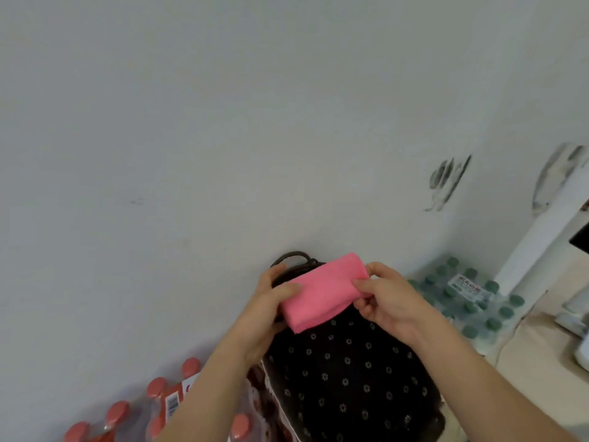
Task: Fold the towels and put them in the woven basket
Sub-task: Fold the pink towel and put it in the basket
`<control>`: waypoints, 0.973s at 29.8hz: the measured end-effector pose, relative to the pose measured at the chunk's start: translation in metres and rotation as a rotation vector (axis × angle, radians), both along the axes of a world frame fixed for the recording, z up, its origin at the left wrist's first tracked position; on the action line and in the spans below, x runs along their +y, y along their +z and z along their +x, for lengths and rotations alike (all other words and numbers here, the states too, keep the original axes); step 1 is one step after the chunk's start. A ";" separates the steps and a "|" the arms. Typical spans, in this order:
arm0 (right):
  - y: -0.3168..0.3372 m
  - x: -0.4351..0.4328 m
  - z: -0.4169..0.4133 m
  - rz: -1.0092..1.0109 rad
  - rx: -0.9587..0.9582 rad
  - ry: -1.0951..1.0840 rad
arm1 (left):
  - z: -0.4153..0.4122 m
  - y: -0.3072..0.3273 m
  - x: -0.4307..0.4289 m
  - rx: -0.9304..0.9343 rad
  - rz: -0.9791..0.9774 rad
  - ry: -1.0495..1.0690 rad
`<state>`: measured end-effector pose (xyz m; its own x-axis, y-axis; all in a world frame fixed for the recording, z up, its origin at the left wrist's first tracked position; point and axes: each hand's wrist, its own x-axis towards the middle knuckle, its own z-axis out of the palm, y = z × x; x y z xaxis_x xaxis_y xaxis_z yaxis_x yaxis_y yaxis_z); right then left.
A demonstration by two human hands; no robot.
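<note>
Bare forearms [471, 371] reach forward, converging. Left grip [271, 301] holds pink towel [322, 291] end, thumb on top; right grip [385, 298] pinches opposite end, fingers curled.

- One folded pink cloth towel [322, 291].
- Two bare hands, both gripping it: the left hand [267, 314] and the right hand [389, 301].
- One black fabric with small pale flowers [350, 371].
- One dark curved handle [293, 255].
- One pack of red-capped bottles [156, 389], with at least five caps showing.
- One pack of green-capped bottles [471, 307], with over ten caps; they are too blurred for an exact count.
- Two dark smudged marks on the wall [447, 181].
</note>
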<state>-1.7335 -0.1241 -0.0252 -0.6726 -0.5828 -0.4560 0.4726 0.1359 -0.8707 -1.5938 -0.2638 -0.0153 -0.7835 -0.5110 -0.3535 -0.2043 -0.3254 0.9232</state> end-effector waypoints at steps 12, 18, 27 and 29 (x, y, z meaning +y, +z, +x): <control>-0.040 -0.027 0.011 0.693 1.020 0.449 | -0.010 -0.029 0.010 -0.623 -1.125 -0.324; -0.054 -0.044 0.010 0.731 1.089 0.482 | -0.025 -0.054 0.009 -0.756 -1.331 -0.373; -0.059 -0.052 0.011 0.836 1.198 0.544 | -0.028 -0.057 0.015 -0.877 -1.401 -0.487; -0.059 -0.052 0.010 0.849 1.232 0.577 | -0.026 -0.052 0.017 -0.926 -1.475 -0.525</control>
<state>-1.7236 -0.1760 -0.0837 -0.6479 -0.7494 -0.1368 -0.7104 0.6592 -0.2466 -1.6199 -0.2466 -0.0671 -0.7835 -0.5659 -0.2565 -0.5621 0.8215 -0.0956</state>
